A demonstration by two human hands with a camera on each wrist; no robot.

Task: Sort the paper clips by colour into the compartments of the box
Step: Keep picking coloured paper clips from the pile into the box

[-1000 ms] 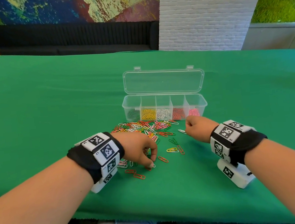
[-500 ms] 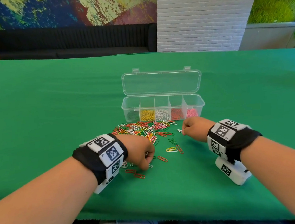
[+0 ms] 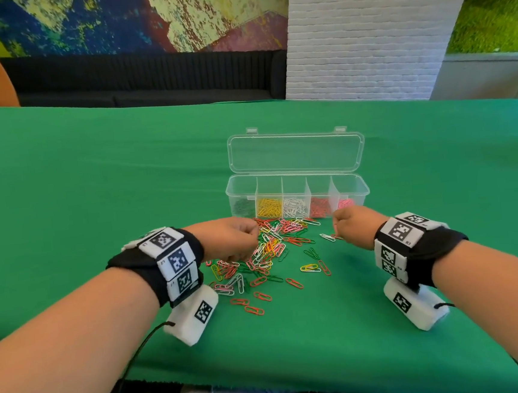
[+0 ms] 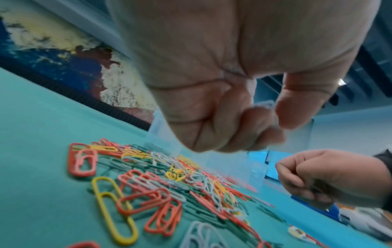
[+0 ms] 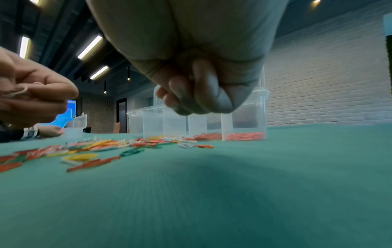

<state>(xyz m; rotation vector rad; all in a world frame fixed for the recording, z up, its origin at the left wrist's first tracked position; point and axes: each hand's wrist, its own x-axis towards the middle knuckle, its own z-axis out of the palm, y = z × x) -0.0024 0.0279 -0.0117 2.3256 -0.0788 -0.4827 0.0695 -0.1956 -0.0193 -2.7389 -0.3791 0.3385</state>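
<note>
- Left hand (image 3: pixel 228 239): fingers curled tight above the loose clips (image 3: pixel 269 252); the right wrist view shows a pale clip pinched in them.
- Right hand (image 3: pixel 352 222): fist-like, just before the box (image 3: pixel 357 184); what it holds I cannot tell.
- Box: lid up, sorted clips in five compartments, on the green cloth (image 3: pixel 94 185).

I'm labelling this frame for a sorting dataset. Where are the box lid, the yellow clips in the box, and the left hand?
box lid (image 3: pixel 296 154), head view, middle of the open clear lid.
yellow clips (image 3: pixel 270 209), head view, heap in the second compartment from the left.
left hand (image 3: pixel 228 239), head view, back of the hand.
</note>
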